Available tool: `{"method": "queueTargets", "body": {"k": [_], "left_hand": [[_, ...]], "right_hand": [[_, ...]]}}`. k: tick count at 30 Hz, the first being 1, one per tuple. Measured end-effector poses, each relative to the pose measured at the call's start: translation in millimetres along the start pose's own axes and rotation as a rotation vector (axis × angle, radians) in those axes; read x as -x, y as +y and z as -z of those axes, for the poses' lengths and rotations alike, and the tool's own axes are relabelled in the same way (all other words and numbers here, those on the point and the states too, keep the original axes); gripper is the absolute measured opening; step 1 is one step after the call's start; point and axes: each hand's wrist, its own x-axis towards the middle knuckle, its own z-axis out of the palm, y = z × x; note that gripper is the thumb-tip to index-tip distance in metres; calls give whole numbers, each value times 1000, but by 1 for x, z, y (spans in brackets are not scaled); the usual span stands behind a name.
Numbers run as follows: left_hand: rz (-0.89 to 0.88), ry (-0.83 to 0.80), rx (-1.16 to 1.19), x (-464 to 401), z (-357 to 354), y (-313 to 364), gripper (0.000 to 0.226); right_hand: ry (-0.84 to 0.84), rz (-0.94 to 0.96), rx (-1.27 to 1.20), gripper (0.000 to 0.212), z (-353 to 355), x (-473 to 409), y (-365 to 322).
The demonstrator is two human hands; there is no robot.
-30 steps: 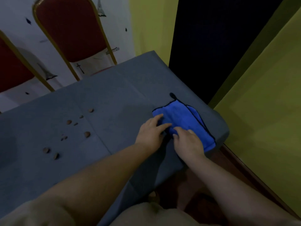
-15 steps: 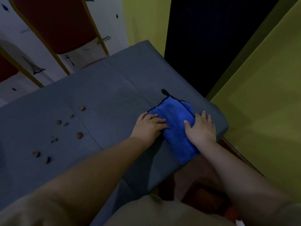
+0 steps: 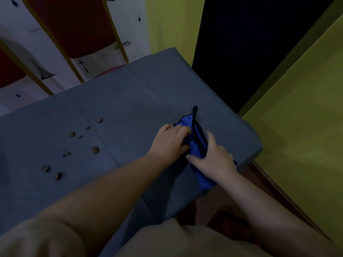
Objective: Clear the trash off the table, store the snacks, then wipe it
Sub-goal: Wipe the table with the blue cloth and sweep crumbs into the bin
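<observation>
**Nothing to read here**

From where I look down, I can find no word, number, brand or label anywhere. The only marks are small dark pictures printed on the white wall covering [image 3: 55, 58] behind the chairs: one shaped like a lattice tower, one like a sword or cross, and a few little blots too small to make out. None of them carries letters. The blue cloth [image 3: 196, 145] under my hands has a dark edging and a dark loop at its far corner, but I see no readable tag on it.
</observation>
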Motion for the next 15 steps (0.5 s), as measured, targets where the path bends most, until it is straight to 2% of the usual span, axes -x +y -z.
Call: {"method": "queueTargets", "body": {"k": [3, 6, 9, 15], "left_hand": [[14, 17, 34, 3, 0, -1, 39], [46, 23, 55, 18, 1, -10, 55], [225, 8, 20, 45, 8, -36, 67], [640, 37, -80, 116, 28, -89, 66]], "right_hand": [[27, 80, 142, 91, -14, 4, 1], [45, 112, 205, 75, -19, -3, 5], [26, 117, 151, 66, -11, -14, -2], [208, 156, 226, 64, -9, -53, -48]]}}
